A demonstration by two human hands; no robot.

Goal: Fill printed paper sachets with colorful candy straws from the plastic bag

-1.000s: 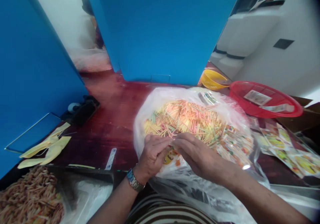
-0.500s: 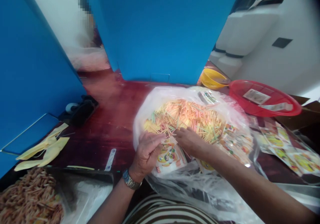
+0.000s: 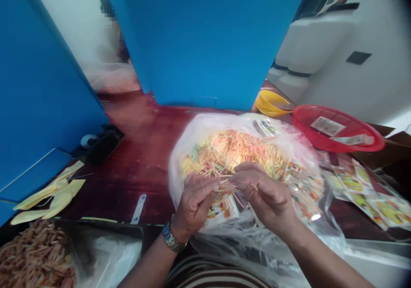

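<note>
A translucent plastic bag lies spread on the table, heaped with thin pastel sticks in pink, yellow and green. Over its near side my left hand, with a metal watch at the wrist, is closed, thumb and fingers pinched together. Facing it, my right hand is also pinched. A few thin sticks span the small gap between the two sets of fingertips. Just beneath lies a printed packet with colourful pictures, partly covered by the hands. More printed packets rest on the bag's right side.
A red plastic basket and a yellow basket stand at the back right. Packets lie at right. Blue panels rise behind. At left are a black tape dispenser, yellow strips and a brown snack-like heap.
My right hand has lifted from the stick heap and drawn back toward me, turning its fingertips to the left hand. Thin sticks now show between both hands.
</note>
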